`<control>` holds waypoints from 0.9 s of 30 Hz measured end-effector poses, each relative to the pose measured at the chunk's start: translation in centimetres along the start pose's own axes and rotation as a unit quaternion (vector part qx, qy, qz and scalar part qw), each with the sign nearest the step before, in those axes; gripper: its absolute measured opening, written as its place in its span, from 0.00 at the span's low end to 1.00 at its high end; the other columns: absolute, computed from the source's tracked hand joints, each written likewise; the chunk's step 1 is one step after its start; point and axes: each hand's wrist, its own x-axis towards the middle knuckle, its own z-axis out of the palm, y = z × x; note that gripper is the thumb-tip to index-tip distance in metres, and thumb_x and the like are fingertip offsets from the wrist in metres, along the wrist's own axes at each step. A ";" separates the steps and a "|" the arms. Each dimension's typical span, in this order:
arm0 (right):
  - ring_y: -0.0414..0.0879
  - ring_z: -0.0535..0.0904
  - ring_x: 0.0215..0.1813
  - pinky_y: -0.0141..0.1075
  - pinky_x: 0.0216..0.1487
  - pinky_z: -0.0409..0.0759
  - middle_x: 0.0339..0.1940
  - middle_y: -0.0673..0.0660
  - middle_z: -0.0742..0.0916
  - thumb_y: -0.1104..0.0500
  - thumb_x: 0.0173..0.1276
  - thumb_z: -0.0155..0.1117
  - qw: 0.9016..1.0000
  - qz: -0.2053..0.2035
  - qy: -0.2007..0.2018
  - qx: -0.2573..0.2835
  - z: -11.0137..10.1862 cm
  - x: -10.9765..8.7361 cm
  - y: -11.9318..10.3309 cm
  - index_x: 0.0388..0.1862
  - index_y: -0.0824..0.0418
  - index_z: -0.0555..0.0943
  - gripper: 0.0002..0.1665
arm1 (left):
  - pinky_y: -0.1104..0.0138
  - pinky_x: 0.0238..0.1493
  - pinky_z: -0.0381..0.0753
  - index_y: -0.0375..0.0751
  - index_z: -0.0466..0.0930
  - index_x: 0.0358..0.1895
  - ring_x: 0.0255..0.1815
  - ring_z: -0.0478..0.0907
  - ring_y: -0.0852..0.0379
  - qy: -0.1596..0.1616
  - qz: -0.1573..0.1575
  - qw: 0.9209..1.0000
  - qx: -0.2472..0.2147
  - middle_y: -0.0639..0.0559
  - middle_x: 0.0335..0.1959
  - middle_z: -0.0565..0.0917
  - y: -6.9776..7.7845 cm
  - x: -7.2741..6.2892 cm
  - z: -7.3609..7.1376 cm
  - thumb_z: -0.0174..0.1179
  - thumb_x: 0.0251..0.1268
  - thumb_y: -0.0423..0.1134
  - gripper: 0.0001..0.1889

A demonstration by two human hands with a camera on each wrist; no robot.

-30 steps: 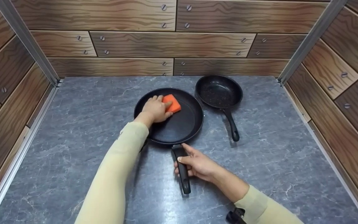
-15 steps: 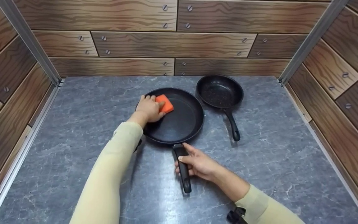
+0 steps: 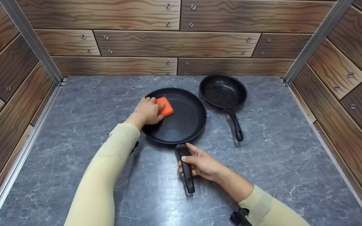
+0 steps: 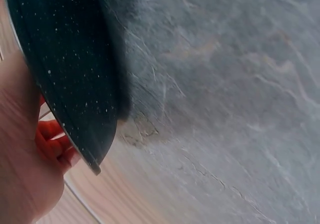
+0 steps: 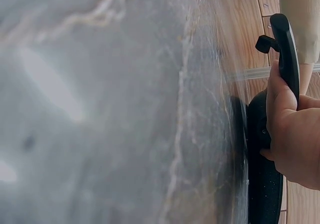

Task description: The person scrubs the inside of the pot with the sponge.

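An orange sponge (image 3: pixel 166 107) lies against the inside of the larger black frying pan (image 3: pixel 184 122), toward its left side. My left hand (image 3: pixel 148 110) holds the sponge from the left, thumb and fingers around it. In the left wrist view the speckled outer wall of the frying pan (image 4: pixel 75 69) hides most of the sponge, and part of the left hand (image 4: pixel 25 154) shows behind the rim. My right hand (image 3: pixel 201 163) grips the pan's handle (image 3: pixel 187 175), thumb on top and fingers curled beneath. The right wrist view also has the right hand (image 5: pixel 295 139) around the handle (image 5: pixel 287 54).
A smaller black frying pan (image 3: pixel 223 91) stands at the back right, its handle (image 3: pixel 236 125) pointing toward the front. Both pans are on a grey marbled tabletop (image 3: pixel 278 150). Wood-patterned walls (image 3: pixel 174 44) enclose the back and sides, with metal posts (image 3: pixel 31 44) at the corners.
My left hand has slid the sponge leftward across the larger pan, from near its middle toward its left wall. The right hand keeps its grip on the handle.
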 end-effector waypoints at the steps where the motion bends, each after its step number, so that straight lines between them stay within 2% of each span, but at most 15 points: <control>1: 0.49 0.89 0.40 0.44 0.44 0.90 0.43 0.62 0.86 0.65 0.82 0.54 1.000 -0.001 0.000 0.000 0.0 0.0 0.0 0.89 0.60 0.33 0.52 | 0.43 0.75 0.62 0.51 0.72 0.80 0.70 0.69 0.31 -0.005 0.003 1.000 -0.003 0.30 0.68 0.73 0.0 -0.1 -0.1 0.55 0.80 0.58 0.31; 9: 0.49 0.89 0.40 0.45 0.43 0.89 0.44 0.63 0.86 0.65 0.82 0.54 1.000 -0.004 -0.001 -0.003 -0.1 0.0 0.1 0.89 0.61 0.33 0.52 | 0.43 0.74 0.67 0.52 0.68 0.82 0.76 0.63 0.29 -0.041 0.017 0.999 -0.025 0.28 0.76 0.66 -0.3 -1.0 -0.4 0.54 0.81 0.54 0.31; 16: 0.49 0.89 0.40 0.45 0.44 0.90 0.43 0.62 0.86 0.65 0.82 0.54 1.000 -0.004 -0.005 -0.002 -0.2 0.1 0.1 0.89 0.61 0.33 0.52 | 0.42 0.72 0.70 0.52 0.71 0.80 0.74 0.65 0.29 -0.041 0.032 0.998 -0.045 0.29 0.75 0.68 -0.5 -1.9 -0.7 0.57 0.79 0.53 0.30; 20: 0.49 0.89 0.40 0.45 0.44 0.90 0.43 0.62 0.86 0.66 0.82 0.54 1.000 -0.003 -0.005 -0.004 -0.2 0.0 0.0 0.89 0.61 0.32 0.52 | 0.44 0.75 0.68 0.50 0.73 0.79 0.74 0.66 0.29 -0.040 0.046 0.997 -0.050 0.29 0.74 0.69 -0.6 -2.4 -0.8 0.60 0.77 0.53 0.31; 27: 0.50 0.89 0.40 0.44 0.43 0.90 0.43 0.62 0.86 0.66 0.82 0.53 1.000 -0.002 -0.005 -0.001 -0.1 0.1 0.0 0.89 0.60 0.32 0.52 | 0.48 0.80 0.60 0.48 0.73 0.78 0.75 0.67 0.37 -0.037 0.068 0.995 -0.057 0.32 0.70 0.74 -0.7 -3.1 -0.7 0.64 0.75 0.53 0.32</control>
